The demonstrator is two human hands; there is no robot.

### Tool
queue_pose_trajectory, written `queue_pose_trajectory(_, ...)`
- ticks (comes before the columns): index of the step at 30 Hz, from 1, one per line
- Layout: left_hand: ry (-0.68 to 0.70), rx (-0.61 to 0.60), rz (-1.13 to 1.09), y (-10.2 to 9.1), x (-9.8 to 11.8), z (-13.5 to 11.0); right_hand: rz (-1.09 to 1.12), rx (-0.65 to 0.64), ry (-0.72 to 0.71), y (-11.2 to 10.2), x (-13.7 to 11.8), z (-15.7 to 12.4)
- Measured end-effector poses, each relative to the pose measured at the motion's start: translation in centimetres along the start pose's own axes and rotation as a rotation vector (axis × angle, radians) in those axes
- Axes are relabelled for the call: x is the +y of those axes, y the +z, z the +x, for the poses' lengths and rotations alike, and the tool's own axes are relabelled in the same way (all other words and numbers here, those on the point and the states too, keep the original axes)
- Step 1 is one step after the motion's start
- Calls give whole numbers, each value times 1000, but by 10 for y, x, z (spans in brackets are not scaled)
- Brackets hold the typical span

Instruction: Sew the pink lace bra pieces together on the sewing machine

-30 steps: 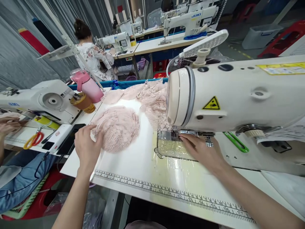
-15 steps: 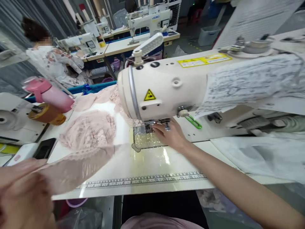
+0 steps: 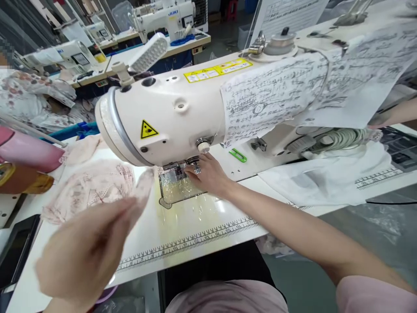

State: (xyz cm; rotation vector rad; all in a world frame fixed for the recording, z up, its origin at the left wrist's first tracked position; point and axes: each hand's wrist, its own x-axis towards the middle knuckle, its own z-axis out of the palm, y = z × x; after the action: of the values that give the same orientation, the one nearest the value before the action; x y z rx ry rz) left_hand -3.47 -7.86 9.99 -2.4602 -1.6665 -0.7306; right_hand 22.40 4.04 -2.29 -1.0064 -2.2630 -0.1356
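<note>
My left hand (image 3: 87, 248), slightly blurred, is closed in a pinch on the end of a sheer pink fabric strip (image 3: 145, 184). From the fingertips the strip runs up toward the presser foot (image 3: 177, 171) of a white sewing machine (image 3: 169, 108). My right hand (image 3: 210, 176) is at the right side of the presser foot, fingers closed together; whatever lies between them is hidden. A heap of pink lace fabric (image 3: 91, 191) lies on the table beyond my left hand.
A printed ruler (image 3: 195, 239) runs along the table's front edge. Left are a pink bottle (image 3: 29, 148), an amber container (image 3: 22, 178) and a black phone (image 3: 18, 248). A green thread snipper (image 3: 237, 155) and white cloth (image 3: 319, 178) lie right. Another person's sleeve (image 3: 35, 95) shows behind.
My left hand has moved inward toward the machine, with the pink strip bunched shorter. My right hand stays by the presser foot. The view has swung right.
</note>
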Motion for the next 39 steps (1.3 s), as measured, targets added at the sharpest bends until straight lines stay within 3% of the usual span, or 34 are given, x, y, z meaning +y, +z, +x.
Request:
queue_pose_trajectory(6, 71, -52, 67, 40, 27, -20, -17, -14, -13, 0, 1, 0)
queue_pose_trajectory(12, 51, -185, 260, 68, 17, -29, -5, 9, -34, 3, 1, -1)
queue_pose_trajectory(17, 243, -261, 83, 91, 24, -16, 133, -12, -21, 2, 1, 0)
queue_pose_trajectory(21, 67, -192, 158, 101, 25, 8, 283, -122, 14, -2, 2, 1)
queue_pose_trajectory(23, -21, -228, 195, 106, 21, 19, 365, -185, 16, -5, 0, 2)
queue_pose_trajectory(27, -66, -262, -30, 113, 18, 31, 547, -315, 65, -16, -8, 3)
queue_pose_trajectory(31, -206, -367, -255, 109, 22, 33, 893, -451, 231, -27, -13, 5)
queue_pose_trajectory(34, -297, -440, -212, 105, 22, 39, 1143, -546, 437, -34, -11, 7)
queue_pose_trajectory(36, -297, -472, -151, 105, 18, 46, 1112, -569, 543, -36, -9, 7)
queue_pose_trajectory(39, -257, -491, -79, 109, 10, 56, 669, -409, 516, -33, -8, 6)
